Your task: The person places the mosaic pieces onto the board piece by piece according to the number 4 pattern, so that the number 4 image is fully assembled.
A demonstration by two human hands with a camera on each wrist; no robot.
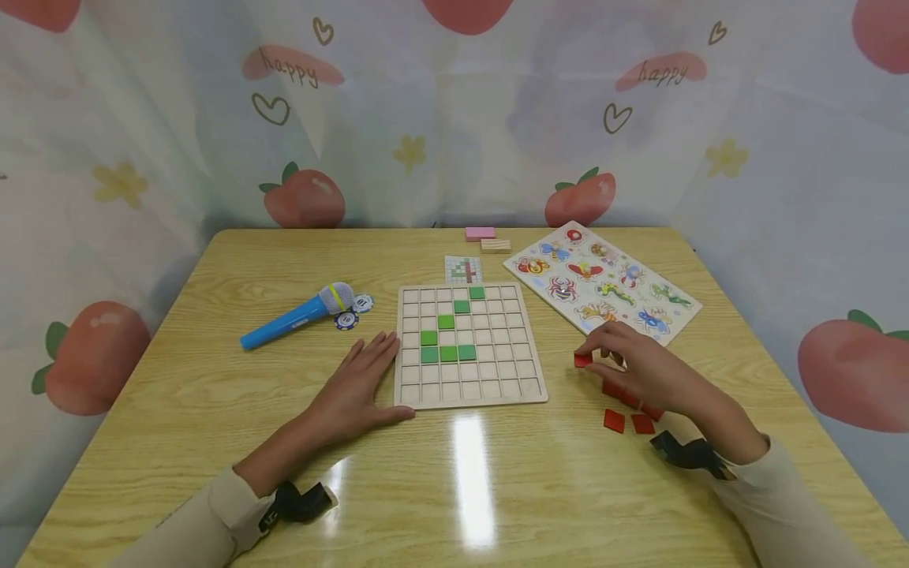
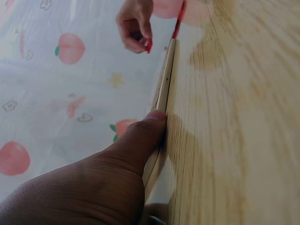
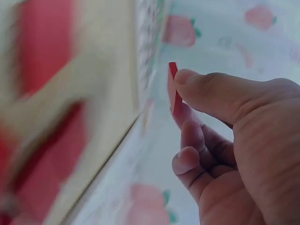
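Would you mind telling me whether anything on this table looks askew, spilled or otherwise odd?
Nothing looks damaged or spilled. The grid board lies square, steadied by the left hand; the right hand pinches a red tile. The insect puzzle merely lies at an angle.

Left hand [image 1: 358,379] flat, fingers straight; right hand [image 1: 635,364] curled, pinching grip

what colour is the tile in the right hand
Red tile, pinched by the right hand; clearest in the head view.

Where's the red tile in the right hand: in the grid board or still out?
Out. The right hand pinches the red tile above the table, right of the grid board, whose filled cells hold only green tiles.
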